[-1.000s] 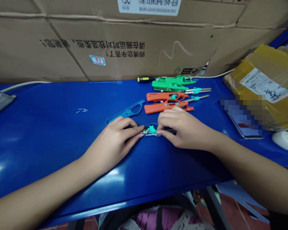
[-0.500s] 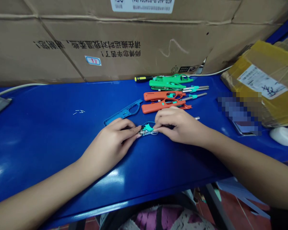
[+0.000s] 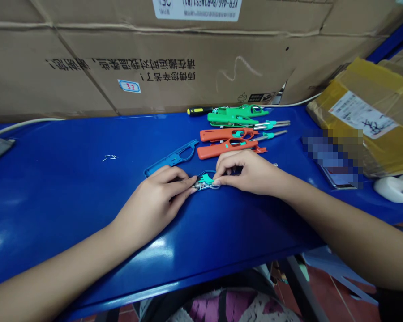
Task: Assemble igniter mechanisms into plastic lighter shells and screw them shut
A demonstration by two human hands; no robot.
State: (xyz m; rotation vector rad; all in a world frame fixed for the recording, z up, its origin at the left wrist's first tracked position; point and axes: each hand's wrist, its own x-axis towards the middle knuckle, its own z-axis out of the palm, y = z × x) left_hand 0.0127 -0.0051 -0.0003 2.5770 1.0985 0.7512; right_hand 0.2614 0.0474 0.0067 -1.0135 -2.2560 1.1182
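My left hand is closed, thumb and fingers pinching the left part of a lighter assembly in a blue shell. My right hand pinches at the right side of the teal trigger piece, near a thin pale wire; much of the assembly is hidden by my fingers. Just behind my left hand lies a separate blue shell half with a loop opening. Beyond my right hand are two orange lighters with metal tubes, and farther back green lighter shells.
A black and yellow screwdriver lies before the cardboard box. Small white pins are at left on the blue table. A phone, a taped package and a white object stand at right.
My right hand has shifted slightly, its fingers opening a little wider around the gap behind the thumb. The view has moved slightly. My left hand keeps its pinch.
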